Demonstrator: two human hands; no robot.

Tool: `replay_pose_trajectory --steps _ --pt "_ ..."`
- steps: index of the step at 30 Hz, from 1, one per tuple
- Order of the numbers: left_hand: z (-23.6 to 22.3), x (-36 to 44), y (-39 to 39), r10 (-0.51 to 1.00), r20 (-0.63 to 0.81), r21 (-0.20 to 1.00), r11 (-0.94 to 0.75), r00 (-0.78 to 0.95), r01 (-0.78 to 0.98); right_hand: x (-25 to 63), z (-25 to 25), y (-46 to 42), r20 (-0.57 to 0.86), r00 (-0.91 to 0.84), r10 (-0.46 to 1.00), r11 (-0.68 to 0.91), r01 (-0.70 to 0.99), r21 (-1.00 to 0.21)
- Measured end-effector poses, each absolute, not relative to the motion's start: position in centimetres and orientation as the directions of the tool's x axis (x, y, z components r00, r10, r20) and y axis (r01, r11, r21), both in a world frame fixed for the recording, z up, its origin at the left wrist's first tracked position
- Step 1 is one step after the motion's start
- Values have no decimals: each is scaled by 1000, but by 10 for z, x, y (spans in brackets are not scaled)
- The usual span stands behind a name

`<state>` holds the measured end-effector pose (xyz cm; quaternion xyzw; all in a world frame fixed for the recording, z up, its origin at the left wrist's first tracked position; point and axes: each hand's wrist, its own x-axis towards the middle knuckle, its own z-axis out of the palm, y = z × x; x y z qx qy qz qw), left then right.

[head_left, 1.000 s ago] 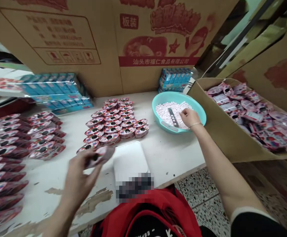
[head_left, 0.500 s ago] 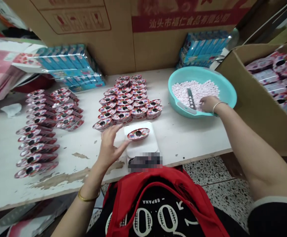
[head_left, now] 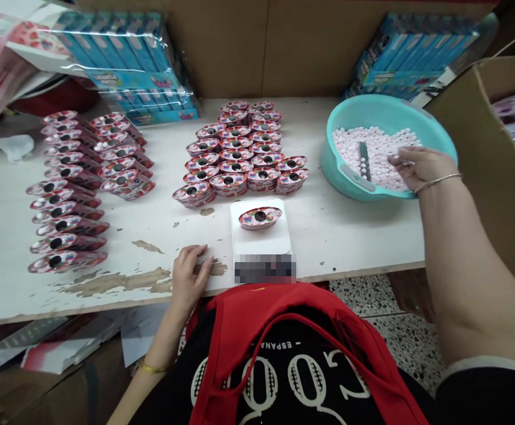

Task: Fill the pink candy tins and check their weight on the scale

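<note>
My right hand [head_left: 423,167] is over the right side of a turquoise basin [head_left: 350,177], its fingers bent together just above small pale pink candies [head_left: 392,144]. Whatever the fingertips hold is hidden. A dark green strip [head_left: 364,160] with some candies on it lies among them. On the table's front edge rests my left hand [head_left: 190,274], empty, thumb and fingers apart. To its right is a white scale [head_left: 261,245] with one oval, red-and-pink printed packet [head_left: 260,217] standing on it. A round dark hole shows in the packet's top. The scale's front panel is blurred out.
Rows of similar packets stand behind the scale [head_left: 236,154] and on the left [head_left: 69,195]. Blue boxes in clear wrap are at the back left [head_left: 128,71] and back right [head_left: 410,53]. An open carton [head_left: 469,130] with pink packets is at far right.
My left hand has drawn back from beside the packet on the scale to the table edge. My right hand has risen slightly out of the candies. The view has tilted downward.
</note>
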<state>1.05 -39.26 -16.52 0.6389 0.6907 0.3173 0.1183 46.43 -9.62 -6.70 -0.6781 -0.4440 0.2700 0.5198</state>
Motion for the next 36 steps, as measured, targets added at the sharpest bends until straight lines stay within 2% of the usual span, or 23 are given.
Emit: replay_pose_trajectory --steps 3,5,7,9,11,15,23,31,36 --pt "-169 14 -394 951 262 558 -12 -162 830 432 -51 -109 -73 482 873 -159 140 -977" --pt "-171 13 -394 951 267 546 -15 -157 837 403 -36 -127 -89 355 931 -155 160 -975" --pt "-173 12 -393 950 270 542 -15 -157 840 369 -22 -152 -95 138 986 -123 206 -971" --pt "-173 12 -393 948 275 540 -16 -158 842 334 -13 -178 -36 -111 993 0 305 -952" --pt "-173 12 -393 947 278 542 -16 -161 840 303 -11 -201 48 -334 941 178 372 -911" --pt "-173 13 -393 947 270 551 -4 -174 834 263 -21 -226 160 -594 788 470 414 -779" --pt "-175 12 -394 951 250 562 11 -183 827 249 -38 -233 98 -720 687 590 473 -654" --pt "-174 13 -393 949 254 571 9 -187 821 247 -32 -236 6 -759 651 672 572 -470" --pt "-174 12 -393 947 263 561 3 -182 828 244 -24 -236 -83 -752 654 659 620 -426"
